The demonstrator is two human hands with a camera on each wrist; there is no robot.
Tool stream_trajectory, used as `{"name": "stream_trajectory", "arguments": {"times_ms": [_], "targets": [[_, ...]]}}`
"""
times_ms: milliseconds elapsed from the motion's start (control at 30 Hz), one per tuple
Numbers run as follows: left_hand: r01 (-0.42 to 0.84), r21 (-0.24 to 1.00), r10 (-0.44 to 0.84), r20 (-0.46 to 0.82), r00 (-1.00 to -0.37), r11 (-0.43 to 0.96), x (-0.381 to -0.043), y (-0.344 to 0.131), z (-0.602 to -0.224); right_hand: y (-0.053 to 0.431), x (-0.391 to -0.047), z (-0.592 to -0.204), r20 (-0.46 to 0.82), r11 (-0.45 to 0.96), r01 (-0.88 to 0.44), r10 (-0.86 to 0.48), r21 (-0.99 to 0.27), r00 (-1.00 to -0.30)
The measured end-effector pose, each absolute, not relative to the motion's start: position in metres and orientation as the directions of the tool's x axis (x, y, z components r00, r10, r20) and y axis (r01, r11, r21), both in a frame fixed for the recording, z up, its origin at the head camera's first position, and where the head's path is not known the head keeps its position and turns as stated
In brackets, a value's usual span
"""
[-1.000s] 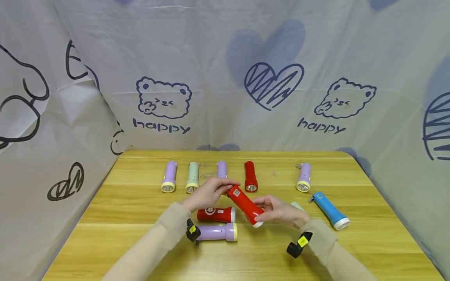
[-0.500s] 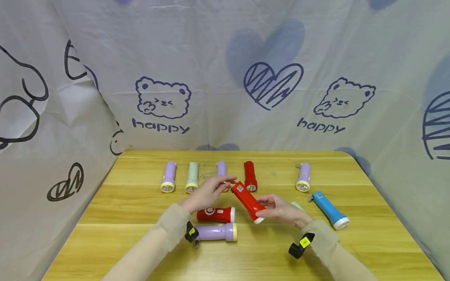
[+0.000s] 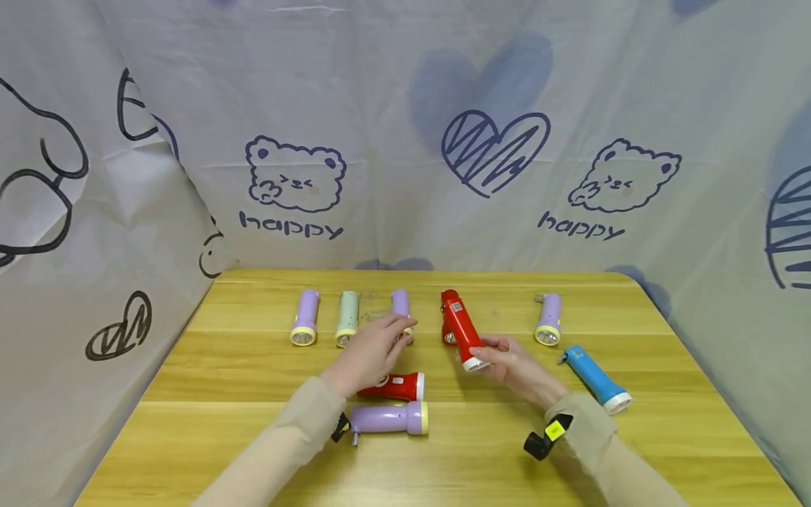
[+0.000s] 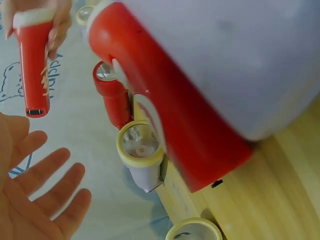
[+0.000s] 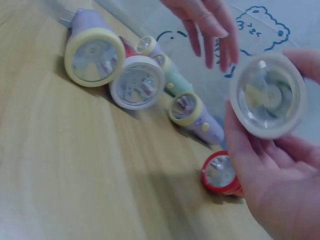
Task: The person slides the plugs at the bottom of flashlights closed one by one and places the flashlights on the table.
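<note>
Currently, a white-rimmed red flashlight (image 3: 464, 327) is held just right of centre in the head view, tilted, its rim toward the lower right and its tail toward the upper left. It is gripped near the rim by the right hand (image 3: 516, 370), the thumb laid on the body. A second red flashlight (image 5: 220, 172) is partly hidden behind it in the head view.

Nothing is held by the left hand (image 3: 369, 352); its fingers are seen spread in the left wrist view. In the head view it is placed left of centre, and the tail of a lying red flashlight (image 3: 402, 386) is covered by it. Just below that one, a lying purple flashlight (image 3: 386, 419) is noted, both heads directed right.

Along the back of the wooden table (image 3: 158, 429), a purple flashlight (image 3: 307, 310) and a mint flashlight (image 3: 348, 313) are seen upper left; another purple flashlight (image 3: 400, 301), partly covered by the left fingertips, is seen near centre. At right, a prong-ended purple flashlight (image 3: 550, 313) is positioned above a blue flashlight (image 3: 592, 377), which is laid aslant. A printed cloth (image 3: 380, 84) is hung behind.
</note>
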State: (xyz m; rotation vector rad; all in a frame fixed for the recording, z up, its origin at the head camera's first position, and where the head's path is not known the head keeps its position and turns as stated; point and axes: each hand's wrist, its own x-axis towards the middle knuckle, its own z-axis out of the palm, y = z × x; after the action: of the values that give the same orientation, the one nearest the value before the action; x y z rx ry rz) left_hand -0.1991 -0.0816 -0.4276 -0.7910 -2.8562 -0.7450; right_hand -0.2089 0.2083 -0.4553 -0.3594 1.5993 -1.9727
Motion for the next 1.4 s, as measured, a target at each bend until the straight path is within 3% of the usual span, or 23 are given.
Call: {"name": "stream_trajectory", "arguments": {"times_ms": [133, 300, 767, 1067, 1400], "targets": [[0.497, 0.367, 0.458, 0.193, -0.868, 0.787, -0.196, -0.081, -0.433, 0.209, -0.215, -0.447, -0.178, -0.100, 0.245, -0.438, -0.964, -0.881], [0.493, 0.326, 0.458, 0.185, -0.870, 0.806, -0.194, -0.080, -0.439, 0.211, -0.224, -0.438, -0.204, -0.044, 0.230, -0.325, -0.972, -0.923], [0.502, 0.319, 0.476, 0.161, -0.865, 0.804, -0.194, -0.081, -0.442, 0.209, -0.259, -0.433, -0.340, 0.010, 0.341, -0.118, -0.940, -0.933], [0.503, 0.318, 0.486, 0.136, -0.863, 0.803, -0.192, -0.079, -0.444, 0.212, -0.271, -0.445, -0.367, 0.220, 0.359, 0.004, -0.907, -0.930], [0.509, 0.319, 0.493, 0.138, -0.859, 0.799, -0.195, -0.077, -0.443, 0.213, -0.279, -0.453, -0.388, 0.346, 0.391, 0.081, -0.853, -0.918]]}}
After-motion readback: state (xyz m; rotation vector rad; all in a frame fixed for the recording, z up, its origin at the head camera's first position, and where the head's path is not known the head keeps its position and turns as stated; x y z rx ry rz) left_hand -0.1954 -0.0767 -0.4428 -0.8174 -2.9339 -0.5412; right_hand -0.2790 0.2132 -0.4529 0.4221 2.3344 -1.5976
